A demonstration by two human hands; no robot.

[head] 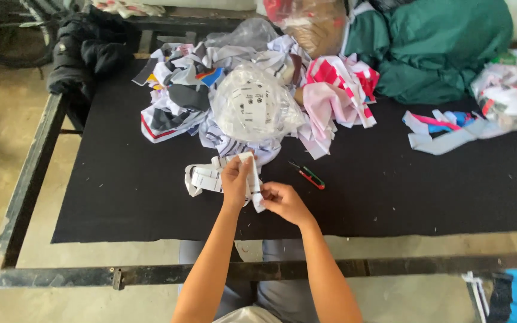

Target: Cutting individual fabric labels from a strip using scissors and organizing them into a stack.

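Evidently light and limp, the white printed fabric label strip (210, 177) lay just left of the small red-and-green thread snips (310, 177) on the black-covered bench (390, 203); left hand (235, 181) and right hand (283, 201) each pinched it closed-fingered, best held near an end.

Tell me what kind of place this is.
Probably a small garment workshop: white label tape strip in both hands, a clear plastic bag of labels, a pile of mixed fabric offcuts on a black-covered metal-framed table, red-green thread snips.
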